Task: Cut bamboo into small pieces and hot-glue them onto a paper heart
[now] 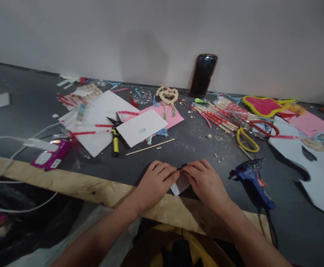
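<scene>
My left hand [159, 181] and my right hand [206, 181] meet over the table's front edge, fingers closed in a pinch. Between them is a small white piece [180, 185], paper or thin card by its look. At its top a small dark bit [182, 167] shows between the fingertips; its kind is unclear. Beyond the hands lie a thin wooden stick [150, 147] and a white card marked "154" [142, 128]. Yellow-and-black pliers [115, 142] are partly under the card. To the right rests a blue glue gun [251, 181].
A purple power strip [52, 155] with white cables lies left. A phone [203, 76] leans on the wall. Bundled red-and-wood sticks [214, 116], scissors with yellow and red handles [246, 141], a beaded heart [167, 95] and a cut white sheet [323, 185] lie around.
</scene>
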Demonstrator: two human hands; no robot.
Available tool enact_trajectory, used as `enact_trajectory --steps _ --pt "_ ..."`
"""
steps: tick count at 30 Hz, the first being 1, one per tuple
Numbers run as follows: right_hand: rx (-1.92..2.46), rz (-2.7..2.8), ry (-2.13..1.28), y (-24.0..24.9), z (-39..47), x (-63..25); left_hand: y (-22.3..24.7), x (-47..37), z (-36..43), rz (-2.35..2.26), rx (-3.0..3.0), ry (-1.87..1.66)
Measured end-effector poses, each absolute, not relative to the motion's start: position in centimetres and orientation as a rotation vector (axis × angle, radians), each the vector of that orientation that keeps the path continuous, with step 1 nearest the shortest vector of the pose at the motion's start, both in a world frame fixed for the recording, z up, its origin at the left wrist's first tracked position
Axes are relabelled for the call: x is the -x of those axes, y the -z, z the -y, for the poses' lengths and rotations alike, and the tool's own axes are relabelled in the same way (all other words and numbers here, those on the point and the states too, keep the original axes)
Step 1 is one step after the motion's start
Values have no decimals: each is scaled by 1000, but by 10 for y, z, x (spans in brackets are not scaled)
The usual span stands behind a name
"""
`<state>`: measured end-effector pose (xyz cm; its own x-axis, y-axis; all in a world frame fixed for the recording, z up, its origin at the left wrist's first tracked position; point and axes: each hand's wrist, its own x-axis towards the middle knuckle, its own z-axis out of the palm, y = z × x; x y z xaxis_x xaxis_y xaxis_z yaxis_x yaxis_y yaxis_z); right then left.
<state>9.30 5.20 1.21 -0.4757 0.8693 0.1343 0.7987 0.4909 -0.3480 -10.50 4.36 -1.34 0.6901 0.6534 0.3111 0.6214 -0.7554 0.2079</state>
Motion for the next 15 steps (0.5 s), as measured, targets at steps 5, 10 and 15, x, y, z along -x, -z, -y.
enact_trajectory --steps 5,10,15 --pt "1401 2454 -353 -12 -52 -94 6 113 -41 -1112 -2759 -554" --pt "1390 2457 -342 -11 -52 -93 1 113 -28 -1103 -2730 -476" --pt "1391 2474 -339 -10 -53 -92 6 110 -21 -1117 -2733 -393"
